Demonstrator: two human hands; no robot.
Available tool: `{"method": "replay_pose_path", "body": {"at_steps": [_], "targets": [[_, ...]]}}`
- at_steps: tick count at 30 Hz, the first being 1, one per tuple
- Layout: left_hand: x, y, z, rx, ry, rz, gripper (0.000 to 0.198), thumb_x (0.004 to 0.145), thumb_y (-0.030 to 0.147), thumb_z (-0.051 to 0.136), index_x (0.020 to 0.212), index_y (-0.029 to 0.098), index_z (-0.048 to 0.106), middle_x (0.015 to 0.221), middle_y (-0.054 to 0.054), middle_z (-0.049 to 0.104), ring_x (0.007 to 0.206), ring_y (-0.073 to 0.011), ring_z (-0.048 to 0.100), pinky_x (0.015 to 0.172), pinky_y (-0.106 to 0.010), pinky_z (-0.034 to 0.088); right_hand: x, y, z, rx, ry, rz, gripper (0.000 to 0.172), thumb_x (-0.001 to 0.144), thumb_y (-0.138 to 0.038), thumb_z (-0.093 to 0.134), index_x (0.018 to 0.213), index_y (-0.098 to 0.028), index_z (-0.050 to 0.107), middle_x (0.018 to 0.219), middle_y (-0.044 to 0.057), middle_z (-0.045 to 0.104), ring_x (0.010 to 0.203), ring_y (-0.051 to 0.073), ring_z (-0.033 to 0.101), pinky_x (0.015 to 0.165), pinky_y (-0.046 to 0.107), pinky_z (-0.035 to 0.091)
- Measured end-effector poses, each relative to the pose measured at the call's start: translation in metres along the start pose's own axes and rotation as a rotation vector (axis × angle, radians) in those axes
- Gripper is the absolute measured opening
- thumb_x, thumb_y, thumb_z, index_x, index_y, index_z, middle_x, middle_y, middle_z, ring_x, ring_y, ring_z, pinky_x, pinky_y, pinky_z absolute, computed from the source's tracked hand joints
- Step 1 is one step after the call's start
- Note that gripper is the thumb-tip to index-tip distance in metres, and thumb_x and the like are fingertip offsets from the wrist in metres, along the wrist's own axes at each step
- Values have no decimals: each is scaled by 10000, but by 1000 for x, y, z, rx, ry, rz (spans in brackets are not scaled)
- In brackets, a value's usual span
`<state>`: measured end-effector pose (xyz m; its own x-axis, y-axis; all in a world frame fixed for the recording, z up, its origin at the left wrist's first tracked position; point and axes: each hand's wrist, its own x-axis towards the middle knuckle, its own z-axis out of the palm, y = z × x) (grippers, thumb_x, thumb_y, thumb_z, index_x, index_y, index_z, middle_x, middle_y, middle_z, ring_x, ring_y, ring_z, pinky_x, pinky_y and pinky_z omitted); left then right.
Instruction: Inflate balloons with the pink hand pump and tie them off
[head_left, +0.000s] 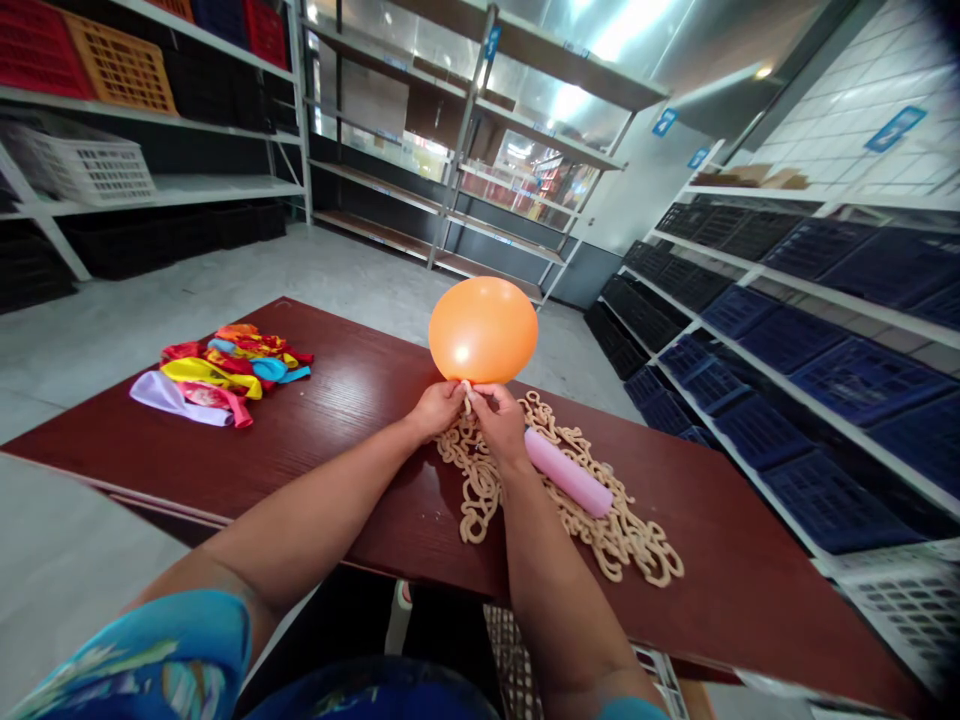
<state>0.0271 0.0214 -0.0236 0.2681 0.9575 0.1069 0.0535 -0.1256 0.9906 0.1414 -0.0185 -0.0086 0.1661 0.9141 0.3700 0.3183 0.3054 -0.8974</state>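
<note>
An inflated orange balloon [484, 328] stands above the table, its neck down between my hands. My left hand [439, 410] pinches at the neck from the left. From the right, my right hand [501, 418] closes on the same spot, fingertips against the left ones. A short pale piece, perhaps cord, shows between the fingers; its exact path is hidden. Beneath and beside the hands spreads a tangled heap of beige cord [637, 540]. On that heap, right of my right forearm, lies a pink cylinder [571, 475].
Flat, uninflated balloons [217, 375] in several colours lie piled on the left of the dark red table [352, 350]. Shelves with blue crates [840, 400] line the right side. Metal racks [450, 190] stand behind, and crates [120, 65] fill shelves at left.
</note>
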Motion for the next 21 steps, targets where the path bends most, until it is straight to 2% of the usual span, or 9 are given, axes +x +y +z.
{"method": "replay_pose_path", "body": {"at_steps": [4, 9, 15, 19, 21], "targets": [[0, 0, 0, -114, -71, -30, 336, 817, 459, 440, 690, 160, 525, 480, 37, 407, 415, -78, 366, 421, -208, 285, 0, 2, -1, -46, -2, 17, 203, 775, -403, 530, 789, -201, 547, 639, -30, 576, 519, 114, 541, 543, 255, 455], [-6, 7, 2, -314, -220, -105, 311, 821, 443, 460, 701, 157, 483, 461, 64, 346, 353, -40, 250, 375, -196, 192, 1, 5, -3, -165, 77, 0, 188, 825, -387, 430, 791, -211, 489, 601, -35, 550, 520, 128, 515, 590, 280, 442], [-10, 15, -2, -360, -397, -214, 340, 768, 464, 543, 653, 164, 430, 445, 84, 283, 338, -24, 198, 352, -181, 140, 4, 8, -6, -411, 288, -81, 163, 817, -340, 394, 795, -200, 474, 767, 22, 559, 754, 167, 503, 726, 312, 400], [-11, 18, -9, -409, -559, -307, 321, 736, 439, 591, 664, 159, 452, 444, 91, 244, 350, -18, 146, 353, -171, 82, 4, 8, -6, -445, 309, -88, 148, 815, -320, 382, 812, -198, 464, 800, 30, 545, 788, 170, 489, 759, 317, 380], [-12, 21, -12, -423, -593, -346, 309, 721, 413, 614, 652, 153, 462, 440, 92, 225, 359, -16, 134, 356, -167, 72, 4, 9, -6, -438, 308, -86, 141, 814, -318, 384, 809, -199, 460, 804, 31, 544, 784, 169, 487, 762, 319, 377]]}}
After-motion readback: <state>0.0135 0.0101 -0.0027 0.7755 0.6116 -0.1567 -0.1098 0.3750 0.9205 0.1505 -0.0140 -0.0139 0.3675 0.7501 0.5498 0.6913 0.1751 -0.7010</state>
